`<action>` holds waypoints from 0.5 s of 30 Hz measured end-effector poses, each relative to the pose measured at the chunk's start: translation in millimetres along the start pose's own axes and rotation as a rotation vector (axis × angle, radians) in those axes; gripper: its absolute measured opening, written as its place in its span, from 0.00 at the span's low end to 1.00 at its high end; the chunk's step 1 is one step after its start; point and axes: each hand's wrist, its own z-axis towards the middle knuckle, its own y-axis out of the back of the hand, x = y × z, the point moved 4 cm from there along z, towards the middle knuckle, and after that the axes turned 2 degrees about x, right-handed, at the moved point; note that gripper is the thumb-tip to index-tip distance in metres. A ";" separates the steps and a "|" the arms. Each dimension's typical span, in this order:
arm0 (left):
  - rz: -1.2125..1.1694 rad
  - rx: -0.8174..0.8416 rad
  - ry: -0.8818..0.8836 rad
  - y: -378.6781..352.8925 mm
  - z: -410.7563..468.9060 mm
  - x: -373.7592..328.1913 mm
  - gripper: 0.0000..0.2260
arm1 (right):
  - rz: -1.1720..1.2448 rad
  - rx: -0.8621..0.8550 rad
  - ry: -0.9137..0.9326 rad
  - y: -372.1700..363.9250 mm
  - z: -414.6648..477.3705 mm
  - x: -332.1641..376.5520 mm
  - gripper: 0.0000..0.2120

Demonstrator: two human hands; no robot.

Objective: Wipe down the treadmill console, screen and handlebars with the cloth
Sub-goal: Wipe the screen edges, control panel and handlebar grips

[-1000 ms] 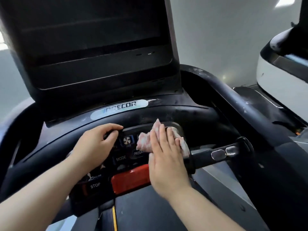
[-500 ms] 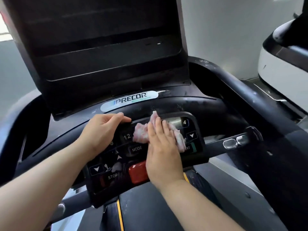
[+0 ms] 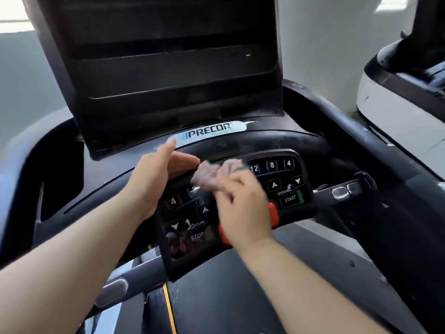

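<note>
Head view: the right hand (image 3: pixel 243 208), fingers bent over the bunched pink cloth (image 3: pixel 212 174), pressed it on the button panel (image 3: pixel 291 186) just beside the left hand (image 3: pixel 159 174), which gripped the panel's top edge. Judged progress: panel wiping was under way; the screen (image 3: pixel 168 68) above both hands and the handlebar (image 3: pixel 346 191) right of them seemingly awaited wiping.
</note>
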 end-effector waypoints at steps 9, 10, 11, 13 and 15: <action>-0.216 0.018 0.041 17.0 -19.3 10.9 0.28 | -0.024 -0.049 -0.166 37.4 27.0 -24.2 0.11; -0.244 0.006 0.033 17.9 -21.6 12.5 0.28 | -0.015 -0.093 -0.238 38.4 32.8 -25.8 0.10; -0.271 -0.005 0.032 18.5 -22.9 13.5 0.29 | -0.046 -0.088 -0.236 32.5 33.5 -20.2 0.10; -0.326 -0.019 0.054 20.9 -24.5 14.3 0.31 | -0.058 -0.006 -0.128 8.9 18.6 5.8 0.12; -0.399 -0.023 0.085 24.5 -25.9 15.4 0.33 | -0.031 0.078 0.042 -13.9 -13.3 30.8 0.12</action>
